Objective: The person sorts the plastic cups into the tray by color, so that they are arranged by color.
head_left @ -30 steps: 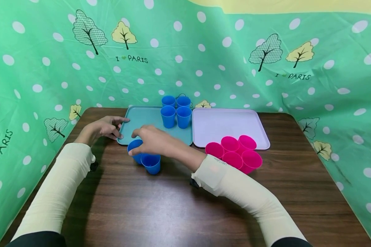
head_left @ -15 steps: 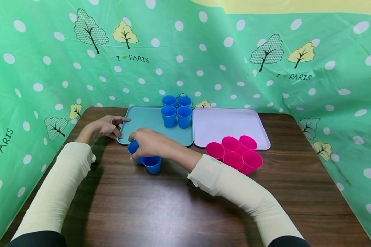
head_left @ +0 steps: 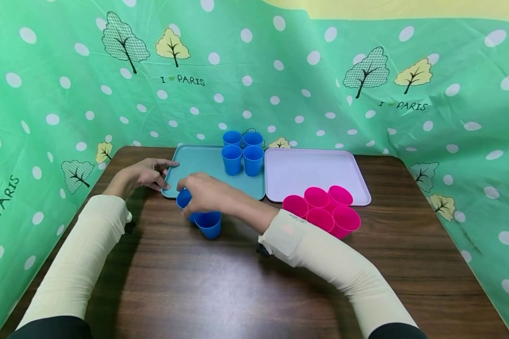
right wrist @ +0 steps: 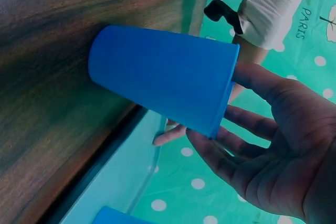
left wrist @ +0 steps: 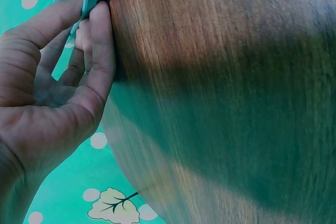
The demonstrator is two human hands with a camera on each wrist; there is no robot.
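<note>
right hand (head_left: 208, 193): over the near-left blue cup (head_left: 184, 200), fingers curled down round its rim, gripping from above; wrist view shows fingertips (right wrist: 210, 145) at the rim, palm off the wall
held cup: just off the near edge of the teal tray (head_left: 195, 162), above the table (head_left: 237, 282); whether the base touches the wood cannot be told
cup axis: long axis tilted off vertical, mouth up and leaning toward the hand, narrow base down toward the wood; in wrist view base points left, rim right
second blue cup (head_left: 209, 224): upright on the table, mouth up, touching or just beside the held cup, nearer the body
left hand (head_left: 142, 175): at the left edge of the teal tray, thumb over the rim, fingers (left wrist: 100, 51) curled under and against the edge, pinching it
four blue cups (head_left: 242, 153): upright in a two-by-two block at the far right corner of the teal tray
lilac tray (head_left: 314, 172): just right of the teal tray, edges side by side
pink cups (head_left: 322, 211): cluster of five, upright, at the near edge of the lilac tray, mostly on the table
backdrop: green dotted cloth (head_left: 68, 94) with trees and "I PARIS" print
</note>
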